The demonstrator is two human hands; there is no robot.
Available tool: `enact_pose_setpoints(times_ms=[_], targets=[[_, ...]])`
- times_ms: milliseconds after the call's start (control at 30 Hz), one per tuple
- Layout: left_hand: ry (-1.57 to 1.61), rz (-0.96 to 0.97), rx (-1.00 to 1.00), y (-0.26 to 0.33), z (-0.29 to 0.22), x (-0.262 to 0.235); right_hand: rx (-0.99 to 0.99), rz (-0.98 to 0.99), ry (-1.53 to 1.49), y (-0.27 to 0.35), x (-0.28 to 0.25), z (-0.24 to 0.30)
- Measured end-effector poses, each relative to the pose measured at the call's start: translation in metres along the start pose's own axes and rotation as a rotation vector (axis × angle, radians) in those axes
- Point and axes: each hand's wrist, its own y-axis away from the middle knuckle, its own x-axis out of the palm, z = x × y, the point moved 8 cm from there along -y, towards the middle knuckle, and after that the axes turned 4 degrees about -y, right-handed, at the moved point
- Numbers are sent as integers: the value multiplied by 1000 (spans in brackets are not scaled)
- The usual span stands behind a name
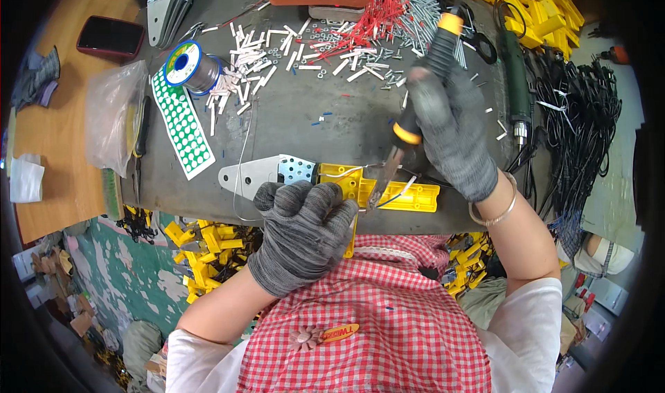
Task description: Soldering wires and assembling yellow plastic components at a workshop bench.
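My right hand (450,123), in a grey knit glove, is closed round the black handle of a soldering iron (431,60) with yellow bands. Its dark metal end points down onto a yellow plastic housing (409,195) with thin wires inside. Curled at the housing's left part is my gloved left hand (301,230), closed on it; its fingertips are partly hidden. A grey metal plate (249,175) with a perforated bluish section sticks out left of the housing. Thin solder wire loops down from a blue-rimmed spool (201,74) toward my left hand.
White tubes (253,60), red wires, small nuts and screws lie scattered at the back. A green-dotted sticker sheet (183,126), a plastic bag (114,116) and a phone (111,37) are left. At right stand a green electric screwdriver (515,81) and black cables (578,116).
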Motion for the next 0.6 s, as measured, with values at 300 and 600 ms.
enact_pose_setpoints(times_ms=[300, 600], targets=[[259, 42, -50, -6, 11, 2, -356, -174, -196, 33, -31, 16], [298, 99, -61, -18, 17, 2, -281, -263, -249, 22, -49, 0]])
